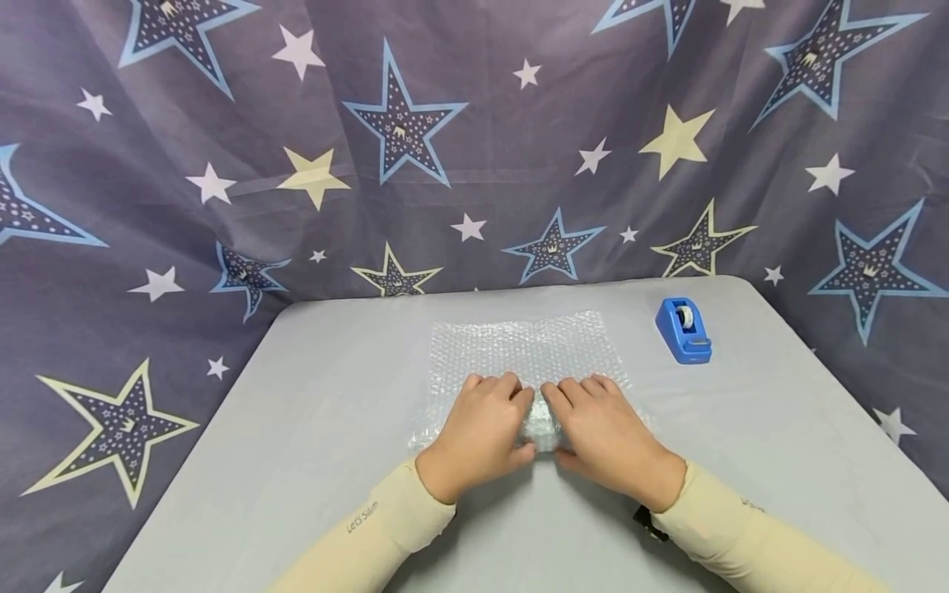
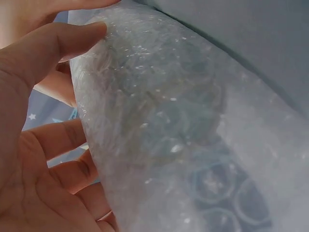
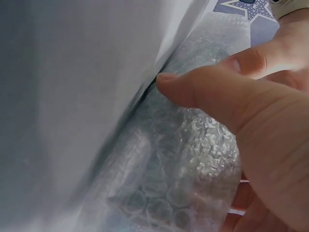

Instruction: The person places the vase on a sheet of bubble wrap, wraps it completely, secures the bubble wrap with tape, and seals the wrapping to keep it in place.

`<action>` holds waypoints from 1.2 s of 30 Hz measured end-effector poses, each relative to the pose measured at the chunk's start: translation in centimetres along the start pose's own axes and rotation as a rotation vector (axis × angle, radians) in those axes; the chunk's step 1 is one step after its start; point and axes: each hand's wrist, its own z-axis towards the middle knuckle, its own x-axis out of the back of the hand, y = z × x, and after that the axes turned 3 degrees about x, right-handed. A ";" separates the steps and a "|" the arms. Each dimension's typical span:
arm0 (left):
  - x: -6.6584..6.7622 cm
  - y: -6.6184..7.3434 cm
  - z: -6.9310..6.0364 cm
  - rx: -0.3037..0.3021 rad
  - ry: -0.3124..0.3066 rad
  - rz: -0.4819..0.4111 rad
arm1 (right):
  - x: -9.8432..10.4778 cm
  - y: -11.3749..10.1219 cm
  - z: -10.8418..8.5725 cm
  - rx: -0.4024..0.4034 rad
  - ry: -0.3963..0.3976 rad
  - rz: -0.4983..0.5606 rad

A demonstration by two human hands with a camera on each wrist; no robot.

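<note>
A sheet of clear bubble wrap lies on the table, its near edge folded over into a thick roll between the hands. Something pale greenish shows through the layers in the left wrist view; what it is cannot be made out. My left hand grips the left part of the roll, thumb on the near side and fingers curled over the far side. My right hand grips the right part the same way, its thumb against the wrap's near edge. Both hands nearly meet at the middle.
A blue tape dispenser with a roll of tape stands at the back right of the grey-covered table. Behind and beside the table hangs a dark cloth printed with stars.
</note>
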 end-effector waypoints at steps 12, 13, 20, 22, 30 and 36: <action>-0.1 -0.2 0.1 0.013 0.021 -0.029 | -0.2 0.2 0.0 -0.014 -0.004 0.035; -0.1 -0.2 0.1 0.013 0.020 -0.029 | -0.3 0.2 0.0 -0.015 -0.003 0.037; -0.1 -0.2 0.0 0.012 0.003 -0.028 | -0.6 0.4 0.0 -0.021 0.001 0.040; -0.1 -0.2 0.1 0.011 0.002 -0.027 | -0.7 0.5 0.0 -0.019 0.010 0.038; -0.1 -0.2 0.1 0.007 -0.004 -0.021 | -0.8 0.6 0.0 -0.017 0.026 0.035; -0.1 -0.2 0.0 0.006 0.005 -0.019 | -0.8 0.6 0.0 -0.020 0.011 0.047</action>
